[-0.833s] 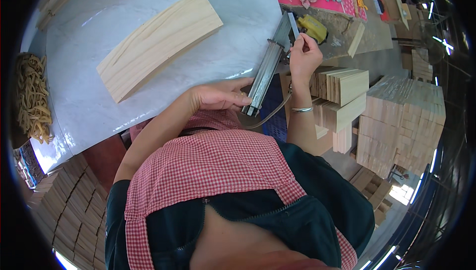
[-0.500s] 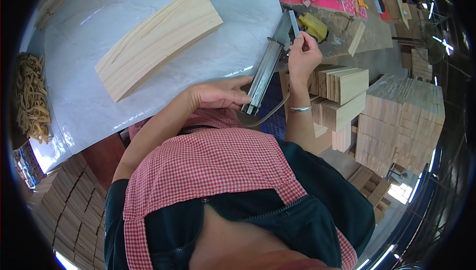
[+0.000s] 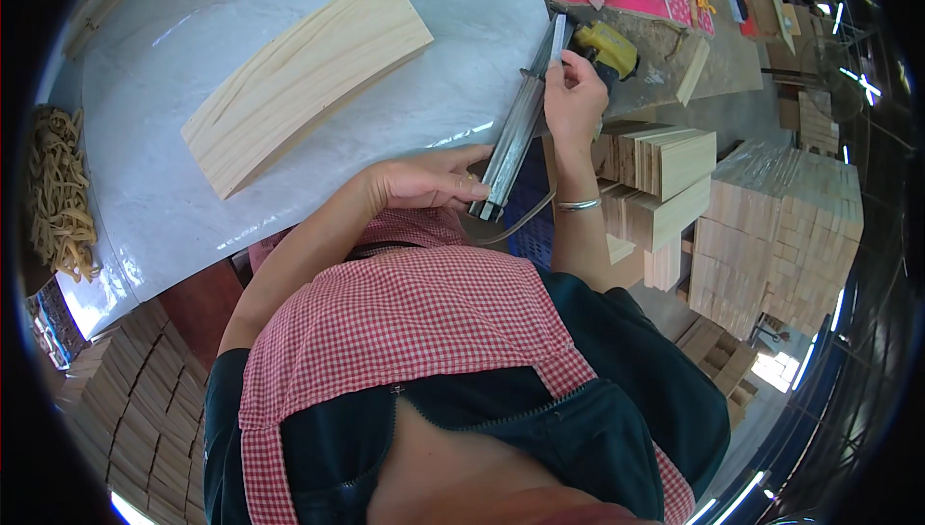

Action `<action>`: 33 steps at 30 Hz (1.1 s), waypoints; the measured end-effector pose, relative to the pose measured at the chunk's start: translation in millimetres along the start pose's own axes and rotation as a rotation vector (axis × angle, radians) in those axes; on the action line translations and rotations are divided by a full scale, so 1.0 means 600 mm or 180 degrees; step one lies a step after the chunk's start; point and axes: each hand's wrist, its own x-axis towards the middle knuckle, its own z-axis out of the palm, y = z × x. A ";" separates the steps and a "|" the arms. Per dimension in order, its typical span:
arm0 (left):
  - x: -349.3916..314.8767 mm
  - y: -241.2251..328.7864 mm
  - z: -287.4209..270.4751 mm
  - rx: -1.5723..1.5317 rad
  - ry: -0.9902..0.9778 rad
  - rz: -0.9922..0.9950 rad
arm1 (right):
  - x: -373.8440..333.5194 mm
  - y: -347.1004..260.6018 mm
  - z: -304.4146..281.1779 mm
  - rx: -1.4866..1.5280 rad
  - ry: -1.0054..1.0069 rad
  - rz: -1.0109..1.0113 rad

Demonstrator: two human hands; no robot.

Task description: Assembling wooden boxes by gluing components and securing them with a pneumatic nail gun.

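A pneumatic nail gun with a yellow body (image 3: 609,49) lies at the table's right edge, its long metal magazine (image 3: 514,147) pointing back toward me. My left hand (image 3: 424,181) grips the magazine's near end between thumb and fingers. Between the fingertips of my right hand (image 3: 576,99) is a thin silvery strip of nails or staples (image 3: 558,36), too small to tell which. That strip is over the far part of the magazine, nearly in line with it; whether they touch I cannot tell. Left of the gun, a curved pale wooden board (image 3: 308,82) rests on the table.
The grey-white tabletop (image 3: 135,178) spreads under the board. Tan bands (image 3: 60,193) hang at the far left. Stacked wooden pieces (image 3: 665,159) stand right of my right forearm, with a larger wrapped pile (image 3: 776,231) beyond. An air hose (image 3: 525,222) loops below the gun.
My right hand has moved slightly left and toward me, bringing the silvery strip from beside the magazine to over it. My left hand has kept its hold on the magazine.
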 end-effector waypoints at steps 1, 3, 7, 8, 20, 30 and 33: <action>0.001 -0.001 0.000 0.0000 0.0006 0.0000 | 0.001 -0.002 -0.001 -0.0112 -0.0124 0.0035; 0.000 0.002 0.002 -0.0011 -0.0006 -0.0002 | 0.004 -0.004 0.001 -0.0186 -0.0189 0.0053; 0.000 0.006 0.005 -0.0034 -0.0056 -0.0013 | 0.010 -0.007 0.002 -0.0410 -0.0370 0.0106; -0.001 0.005 0.005 -0.0023 -0.0037 -0.0003 | 0.011 -0.009 0.001 -0.0461 -0.0407 0.0106; -0.003 0.004 0.003 0.0056 0.0019 0.0010 | 0.021 -0.009 0.000 -0.0936 -0.0618 0.0077; -0.001 -0.007 -0.004 0.0195 0.0100 0.0088 | 0.010 -0.014 -0.013 -0.1571 -0.0749 -0.0591; -0.002 -0.007 -0.003 0.0215 0.0085 0.0116 | 0.009 -0.013 -0.018 -0.1734 -0.0837 -0.0738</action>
